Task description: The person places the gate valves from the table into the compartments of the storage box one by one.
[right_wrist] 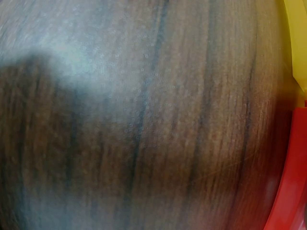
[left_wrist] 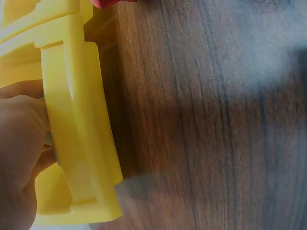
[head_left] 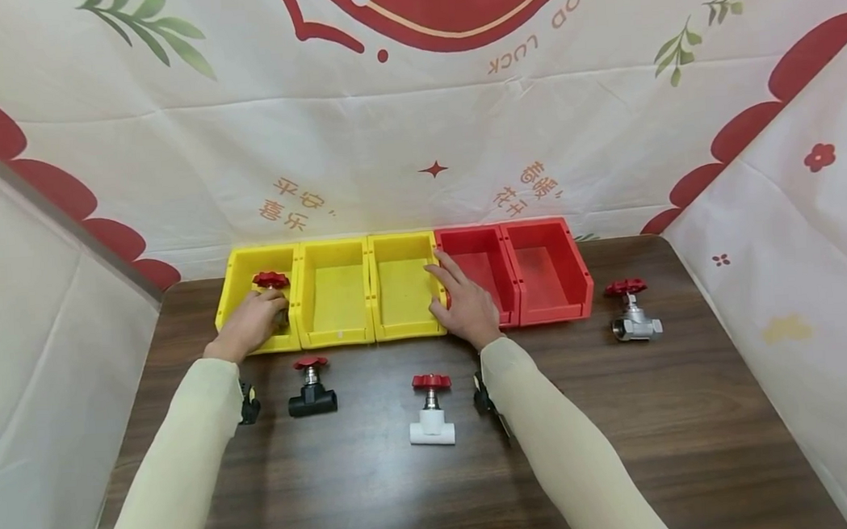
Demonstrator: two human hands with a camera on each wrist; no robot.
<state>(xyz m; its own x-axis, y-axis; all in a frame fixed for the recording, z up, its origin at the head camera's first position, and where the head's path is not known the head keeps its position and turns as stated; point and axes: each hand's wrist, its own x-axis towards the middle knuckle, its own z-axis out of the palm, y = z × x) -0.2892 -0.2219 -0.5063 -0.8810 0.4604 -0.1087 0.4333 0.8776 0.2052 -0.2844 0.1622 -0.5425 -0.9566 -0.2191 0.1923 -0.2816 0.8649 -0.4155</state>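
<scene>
Left hand (head_left: pixel 251 322) gripping a red-handled valve (head_left: pixel 271 280), nine o'clock.
I am remotely holding it within the leftmost yellow bin (head_left: pixel 271 344), right hand (head_left: pixel 471 306) spreading wide, empty; releasing slowly should avoid tipping.

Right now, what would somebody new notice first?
Probably the bright row at the back of the table: three yellow bins and two red bins. Next, the left hand in the leftmost bin, gripping a red-handled valve. Then the black valve and white valve in front, silver valve at right.
</scene>
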